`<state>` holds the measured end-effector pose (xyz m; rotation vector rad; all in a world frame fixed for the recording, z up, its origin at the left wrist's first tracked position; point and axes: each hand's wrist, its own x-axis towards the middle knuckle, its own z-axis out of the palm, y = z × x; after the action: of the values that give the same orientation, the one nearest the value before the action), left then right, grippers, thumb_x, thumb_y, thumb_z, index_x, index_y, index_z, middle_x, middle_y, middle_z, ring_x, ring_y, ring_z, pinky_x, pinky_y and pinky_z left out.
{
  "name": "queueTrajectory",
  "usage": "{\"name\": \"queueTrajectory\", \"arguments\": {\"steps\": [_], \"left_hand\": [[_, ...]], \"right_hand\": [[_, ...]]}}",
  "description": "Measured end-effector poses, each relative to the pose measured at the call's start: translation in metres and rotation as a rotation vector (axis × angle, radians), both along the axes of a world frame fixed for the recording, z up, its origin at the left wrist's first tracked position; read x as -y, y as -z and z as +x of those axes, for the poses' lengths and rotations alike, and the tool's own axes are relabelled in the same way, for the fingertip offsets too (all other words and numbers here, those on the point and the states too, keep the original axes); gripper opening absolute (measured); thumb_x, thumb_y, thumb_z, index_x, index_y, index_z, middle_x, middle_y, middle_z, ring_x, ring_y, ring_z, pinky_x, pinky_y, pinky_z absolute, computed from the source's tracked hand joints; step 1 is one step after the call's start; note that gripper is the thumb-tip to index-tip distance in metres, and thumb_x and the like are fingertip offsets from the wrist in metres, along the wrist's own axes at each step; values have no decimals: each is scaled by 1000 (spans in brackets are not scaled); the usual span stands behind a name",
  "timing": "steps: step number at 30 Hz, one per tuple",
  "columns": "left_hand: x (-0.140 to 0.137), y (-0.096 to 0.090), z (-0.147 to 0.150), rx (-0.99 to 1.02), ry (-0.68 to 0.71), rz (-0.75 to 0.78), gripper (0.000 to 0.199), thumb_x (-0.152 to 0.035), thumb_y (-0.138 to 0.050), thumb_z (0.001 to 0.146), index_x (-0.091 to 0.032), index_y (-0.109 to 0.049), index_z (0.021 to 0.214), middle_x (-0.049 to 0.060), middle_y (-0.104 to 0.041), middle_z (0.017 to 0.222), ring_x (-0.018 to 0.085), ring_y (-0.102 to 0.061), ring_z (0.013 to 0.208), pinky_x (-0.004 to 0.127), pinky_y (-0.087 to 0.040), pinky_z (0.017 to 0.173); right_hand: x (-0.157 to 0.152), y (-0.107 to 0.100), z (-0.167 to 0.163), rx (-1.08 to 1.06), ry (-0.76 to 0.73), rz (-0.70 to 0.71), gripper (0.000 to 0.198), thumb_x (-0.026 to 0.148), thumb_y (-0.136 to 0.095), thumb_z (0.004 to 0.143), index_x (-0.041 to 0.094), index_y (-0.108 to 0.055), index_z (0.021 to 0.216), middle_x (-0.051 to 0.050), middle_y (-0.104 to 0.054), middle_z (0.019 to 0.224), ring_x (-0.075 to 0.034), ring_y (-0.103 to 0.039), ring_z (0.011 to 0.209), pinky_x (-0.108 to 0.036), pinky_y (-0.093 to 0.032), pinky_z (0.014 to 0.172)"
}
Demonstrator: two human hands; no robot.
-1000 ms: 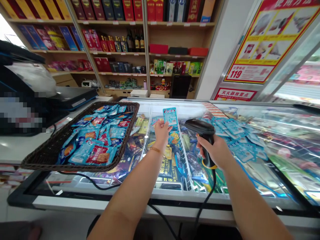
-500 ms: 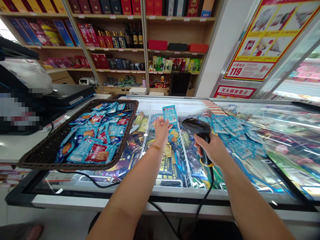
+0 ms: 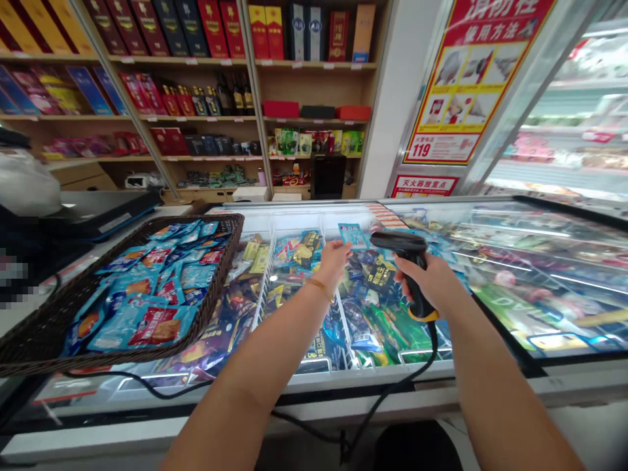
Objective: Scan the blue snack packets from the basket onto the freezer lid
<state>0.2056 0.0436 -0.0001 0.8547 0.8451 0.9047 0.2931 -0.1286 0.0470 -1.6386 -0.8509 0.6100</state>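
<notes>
My left hand (image 3: 336,260) is closed on a blue snack packet (image 3: 352,236) by its lower edge, back side with printed text showing. My right hand (image 3: 432,280) grips the handle of a black barcode scanner (image 3: 400,242), whose head points left, just right of the packet. A dark wicker basket (image 3: 29,337) full of blue and red snack packets (image 3: 152,324) stands at the left. Behind the scanner and my right hand lies a pile of blue packets (image 3: 444,243) on the freezer's glass, partly hidden.
Under my hands is a glass-topped chest freezer (image 3: 294,208) with bagged frozen goods in wire baskets. The scanner's black cable (image 3: 392,386) droops over the front edge. A dark weighing scale (image 3: 105,212) sits at the left. Shelves (image 3: 314,63) with boxes and bottles stand behind.
The view has turned to the right. My left hand has carried the packet rightward, nearer the scanner and the pile. My right hand keeps hold of the scanner.
</notes>
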Motion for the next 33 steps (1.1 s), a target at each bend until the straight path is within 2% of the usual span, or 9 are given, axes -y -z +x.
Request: {"name": "queueTrajectory", "arguments": {"steps": [3, 8, 12, 15, 20, 23, 27, 31, 33], "left_hand": [[26, -9, 53, -6, 150, -3, 21, -8, -71, 78, -17, -54, 84, -4, -55, 59, 6, -53, 53, 16, -33, 49], [61, -7, 125, -45, 254, -49, 21, -4, -69, 78, -17, -54, 86, -4, -55, 60, 7, -53, 53, 20, -42, 56], [70, -2, 148, -37, 327, -10, 19, -1, -66, 77, -16, -58, 86, 1, -58, 65, 13, -61, 61, 30, -52, 69], [61, 0, 141, -23, 274, 54, 19, -3, -68, 75, -18, -58, 83, 3, -59, 68, 16, -64, 63, 33, -52, 68], [16, -8, 84, -90, 205, 156, 20, -4, -74, 66, -19, -64, 72, 4, -61, 66, 22, -66, 66, 37, -52, 68], [-25, -20, 29, -216, 113, 293, 19, -5, -74, 64, -18, -67, 76, 5, -63, 67, 24, -67, 69, 38, -52, 74], [-87, -39, -61, -399, -98, 465, 18, -7, -70, 65, -17, -69, 80, 6, -64, 68, 23, -64, 67, 38, -52, 77], [-144, -58, -164, -779, -290, 761, 24, -11, -60, 68, -16, -69, 90, 9, -71, 87, 23, -65, 86, 34, -51, 84], [-163, -64, -211, -1052, -280, 864, 24, -11, -57, 67, -16, -69, 88, 11, -73, 95, 25, -65, 95, 33, -49, 88]], "right_hand": [[27, -4, 31, -33, 140, 13, 29, 43, -74, 79, 18, -59, 75, -1, -63, 55, -12, -53, 38, -25, -42, 36], [61, -3, 70, -74, 305, -2, 31, 41, -71, 83, 16, -60, 67, -3, -58, 46, -12, -51, 37, -24, -42, 37], [69, 3, 79, -81, 325, 6, 32, 42, -72, 82, 17, -60, 67, -3, -59, 46, -13, -51, 36, -25, -43, 37], [64, 7, 75, -75, 312, 26, 30, 42, -74, 80, 18, -60, 69, -3, -60, 49, -13, -52, 37, -26, -44, 37], [38, 5, 49, -65, 234, 35, 29, 41, -74, 79, 18, -58, 72, -1, -59, 48, -13, -51, 35, -25, -42, 35], [18, 0, 27, -64, 178, 38, 29, 41, -75, 78, 19, -57, 74, 0, -60, 51, -13, -51, 37, -25, -43, 35], [-9, -3, 2, -56, 76, 82, 31, 43, -76, 76, 19, -58, 80, -1, -63, 59, -12, -53, 40, -25, -44, 36], [-32, -3, -17, -63, -25, 83, 31, 44, -75, 78, 19, -58, 82, -1, -63, 61, -13, -53, 41, -26, -44, 36], [-42, -2, -24, -61, -61, 77, 30, 44, -74, 79, 19, -57, 80, -1, -63, 61, -13, -54, 41, -26, -44, 36]]}}
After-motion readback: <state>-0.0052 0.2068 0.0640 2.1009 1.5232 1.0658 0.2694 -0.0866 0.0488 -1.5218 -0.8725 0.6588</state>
